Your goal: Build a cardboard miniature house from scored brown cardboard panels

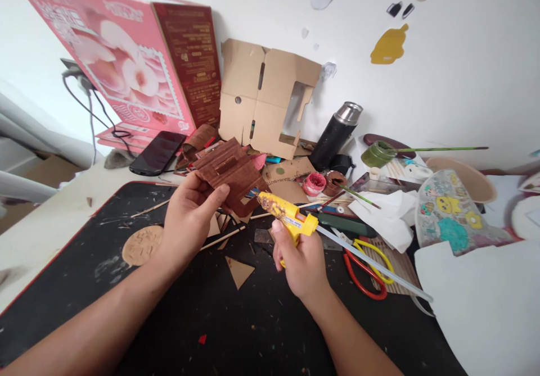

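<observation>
My left hand (189, 213) grips a brown painted cardboard piece (236, 182) by its near left side, thumb on top and fingers under it. Ridged strips run across the piece, which is tilted above the mat. In my right hand (297, 255) is a yellow glue gun (287, 216) with brown smears on its front. Its nozzle points left, close to the right edge of the cardboard; whether they touch I cannot tell. A long translucent glue stick (371, 261) sticks out of the gun's back. My right fingers are partly hidden behind the handle.
Red-and-yellow-handled scissors (365, 283), paint jars (314, 184), a white tissue (386, 213) and a black thermos (335, 137) stand or lie to the right. Cardboard scraps (239, 271) lie on the black mat (219, 320). A phone (157, 153) and pink box (126, 61) are at left.
</observation>
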Demonstrator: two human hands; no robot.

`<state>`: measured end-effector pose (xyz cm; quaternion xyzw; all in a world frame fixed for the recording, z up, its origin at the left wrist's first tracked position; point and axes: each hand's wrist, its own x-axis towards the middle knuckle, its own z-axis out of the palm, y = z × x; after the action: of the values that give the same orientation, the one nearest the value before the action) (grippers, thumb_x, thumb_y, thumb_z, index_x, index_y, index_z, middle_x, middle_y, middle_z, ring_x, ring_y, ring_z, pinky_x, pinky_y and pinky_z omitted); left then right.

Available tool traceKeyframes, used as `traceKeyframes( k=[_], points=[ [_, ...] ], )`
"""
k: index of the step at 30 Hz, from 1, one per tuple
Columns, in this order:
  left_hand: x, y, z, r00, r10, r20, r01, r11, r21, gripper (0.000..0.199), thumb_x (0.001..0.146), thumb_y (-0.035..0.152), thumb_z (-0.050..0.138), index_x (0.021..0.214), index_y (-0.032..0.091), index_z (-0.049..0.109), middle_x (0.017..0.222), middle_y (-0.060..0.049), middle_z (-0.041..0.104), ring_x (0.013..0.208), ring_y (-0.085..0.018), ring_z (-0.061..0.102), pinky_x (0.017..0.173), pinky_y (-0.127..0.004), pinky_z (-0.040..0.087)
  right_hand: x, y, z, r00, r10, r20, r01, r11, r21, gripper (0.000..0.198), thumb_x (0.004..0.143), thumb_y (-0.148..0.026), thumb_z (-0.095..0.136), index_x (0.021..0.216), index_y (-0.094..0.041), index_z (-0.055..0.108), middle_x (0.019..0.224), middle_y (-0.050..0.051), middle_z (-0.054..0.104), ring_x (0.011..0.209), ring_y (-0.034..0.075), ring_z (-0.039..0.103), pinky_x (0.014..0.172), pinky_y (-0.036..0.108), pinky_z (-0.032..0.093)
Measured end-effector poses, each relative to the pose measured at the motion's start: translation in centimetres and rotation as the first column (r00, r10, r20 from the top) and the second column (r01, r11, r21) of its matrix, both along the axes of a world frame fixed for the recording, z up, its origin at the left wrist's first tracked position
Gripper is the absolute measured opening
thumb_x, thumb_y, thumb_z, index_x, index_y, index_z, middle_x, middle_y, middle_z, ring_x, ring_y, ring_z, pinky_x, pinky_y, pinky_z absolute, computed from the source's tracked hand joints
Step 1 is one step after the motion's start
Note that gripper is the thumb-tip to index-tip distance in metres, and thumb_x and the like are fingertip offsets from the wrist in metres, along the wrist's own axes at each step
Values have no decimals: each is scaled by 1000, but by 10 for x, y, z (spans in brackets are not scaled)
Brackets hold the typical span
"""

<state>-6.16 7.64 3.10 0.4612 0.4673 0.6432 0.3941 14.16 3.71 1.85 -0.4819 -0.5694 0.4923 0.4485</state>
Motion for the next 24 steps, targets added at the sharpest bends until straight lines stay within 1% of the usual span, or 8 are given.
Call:
traceKeyframes(
  k=[3,8,11,18,24],
  points=[
    [0,1,0,1000,-1,1,1,1000,-1,29,90,36,80,113,22,70,109,-6,78,93,-23,73,72,-30,61,0,0,0,1000,-5,4,5,1000,10,61,105,-63,54,57,-25,45,42,-4,45,39,12,49,44,26,37],
    [0,1,-1,1000,-18,20,18,1000,4,30,90,35,80,115,22,70,111,-7,77,95,-23,73,68,-29,60,0,0,1,1000,-19,-7,19,1000,3,62,104,-65,55,57,-25,46,43,-3,46,39,12,50,44,26,39],
    [0,0,-1,1000,-13,10,13,1000,-4,30,90,35,80,115,22,70,112,-7,78,96,-24,73,69,-30,60,0,0,2,1000,-19,3,19,1000,12,64,103,-67,54,56,-25,46,42,-3,46,39,13,50,45,26,40],
    [0,0,-1,1000,-2,2,2,1000,-10,32,89,37,80,115,22,70,115,-8,78,101,-25,74,76,-33,63,0,0,2,999,-29,14,29,1000,6,65,103,-67,54,55,-25,46,41,-2,46,39,13,50,45,26,41],
    [1,1,-1,1000,-6,30,5,1000,2,30,88,35,82,112,21,71,109,-7,77,93,-23,73,66,-29,60,1,0,3,999,-32,0,32,999,9,63,103,-66,55,56,-25,46,41,-3,46,39,12,49,44,26,39]
  ],
)
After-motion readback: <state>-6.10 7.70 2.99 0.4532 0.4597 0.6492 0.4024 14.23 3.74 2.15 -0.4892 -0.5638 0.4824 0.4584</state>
